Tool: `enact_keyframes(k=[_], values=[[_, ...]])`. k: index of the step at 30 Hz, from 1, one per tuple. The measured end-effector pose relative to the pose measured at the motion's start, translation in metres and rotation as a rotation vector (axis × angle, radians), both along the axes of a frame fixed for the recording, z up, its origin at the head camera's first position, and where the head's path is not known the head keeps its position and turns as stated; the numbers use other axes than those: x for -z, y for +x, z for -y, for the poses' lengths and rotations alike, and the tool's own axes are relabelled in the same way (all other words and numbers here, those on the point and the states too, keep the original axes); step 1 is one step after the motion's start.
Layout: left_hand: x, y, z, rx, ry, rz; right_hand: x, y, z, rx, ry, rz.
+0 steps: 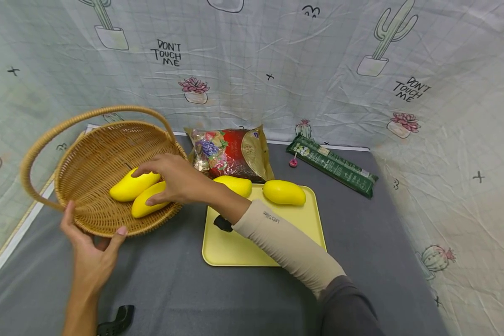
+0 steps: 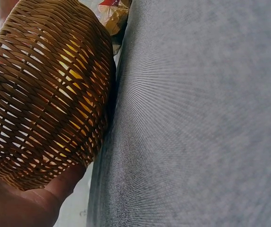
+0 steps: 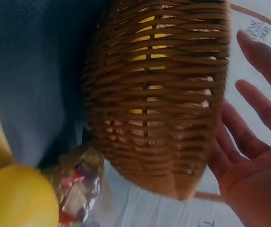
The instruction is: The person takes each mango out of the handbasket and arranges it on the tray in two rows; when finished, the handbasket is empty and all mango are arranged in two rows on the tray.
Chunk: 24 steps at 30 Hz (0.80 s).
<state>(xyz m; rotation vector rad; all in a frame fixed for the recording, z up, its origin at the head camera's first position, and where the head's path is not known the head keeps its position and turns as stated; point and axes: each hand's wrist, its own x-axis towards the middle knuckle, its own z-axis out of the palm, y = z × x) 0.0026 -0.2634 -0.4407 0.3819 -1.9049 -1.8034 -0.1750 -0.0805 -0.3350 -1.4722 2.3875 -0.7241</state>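
Observation:
A wicker basket (image 1: 86,170) with an arched handle leans on the left of the table, its mouth tilted toward me. My left hand (image 1: 90,256) holds the basket's near side, the thumb by the rim; part of its fingers is hidden behind the wicker. Inside lie two yellow mangoes, one mango (image 1: 128,187) behind the other mango (image 1: 143,205). Over the basket's right rim reaches my right hand (image 1: 178,179), fingers loosely bent and spread above the mangoes. In the right wrist view that palm (image 3: 256,177) shows nothing in it.
A yellow tray (image 1: 260,254) bears two more mangoes, a left mango (image 1: 237,185) and a right mango (image 1: 283,192), plus a black object (image 1: 223,224) by my right wrist. Behind stand a red-gold candy bag (image 1: 235,151) and a green packet (image 1: 332,163). A black strap (image 1: 117,322) lies in front.

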Motion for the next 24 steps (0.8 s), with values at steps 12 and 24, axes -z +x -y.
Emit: enact_keyframes(k=[12,24], values=[[0.000,0.000,0.001,0.001,-0.012,0.002,0.006,-0.009,0.041,-0.043,0.236,0.055],[0.000,0.000,0.001,0.005,0.006,-0.005,0.019,-0.016,0.059,0.001,0.434,0.063]])
